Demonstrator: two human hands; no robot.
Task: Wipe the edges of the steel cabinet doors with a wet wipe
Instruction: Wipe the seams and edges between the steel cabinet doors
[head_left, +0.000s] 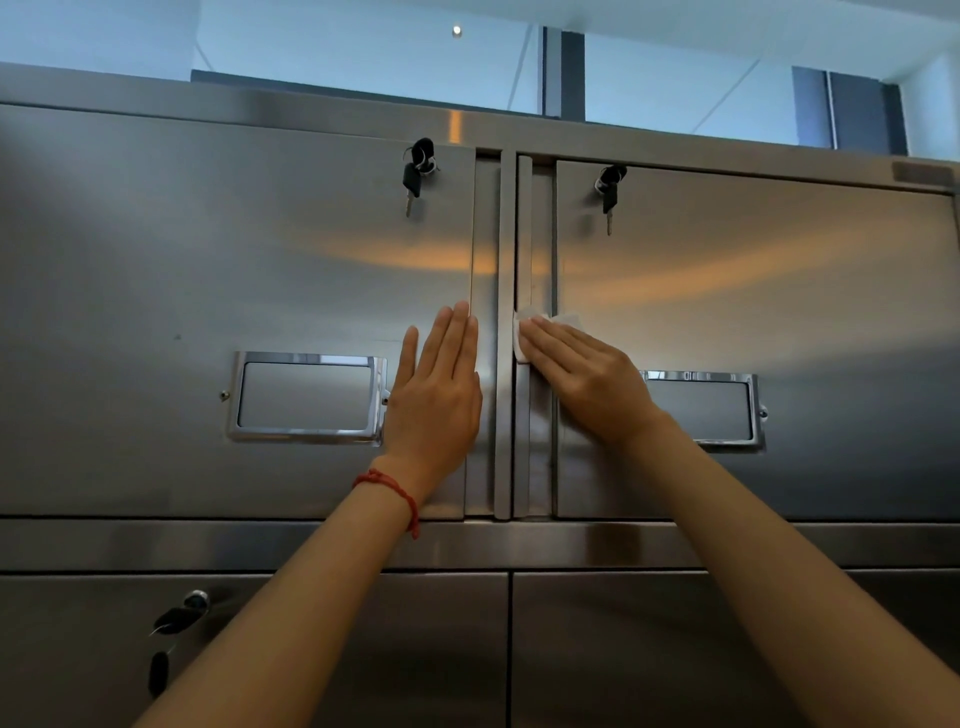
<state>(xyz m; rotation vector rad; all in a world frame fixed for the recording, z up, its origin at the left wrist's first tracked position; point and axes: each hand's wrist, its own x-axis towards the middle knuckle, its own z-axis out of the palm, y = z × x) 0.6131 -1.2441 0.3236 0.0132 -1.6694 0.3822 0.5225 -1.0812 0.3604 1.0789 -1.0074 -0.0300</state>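
Your flat, open left hand (436, 395) braces the left door (208, 312); your right hand (582, 379), fingers straight, presses the wet wipe (522, 338) on the right door (779, 312) edge; it could slip free.

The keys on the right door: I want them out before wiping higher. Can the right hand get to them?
Probably yes: the right hand, pressing the wet wipe, sits below the keys, with only bare steel door between them.

- pale ceiling (701, 21) overhead, with one small round light (456, 31) glowing up there
- light bluish wall (363, 57) showing above the furniture
- dark vertical pillar or frame (563, 73) near the middle, plus dark panels (841, 106) off to the right
- thin diagonal lines crossing the wall; can't tell what they are
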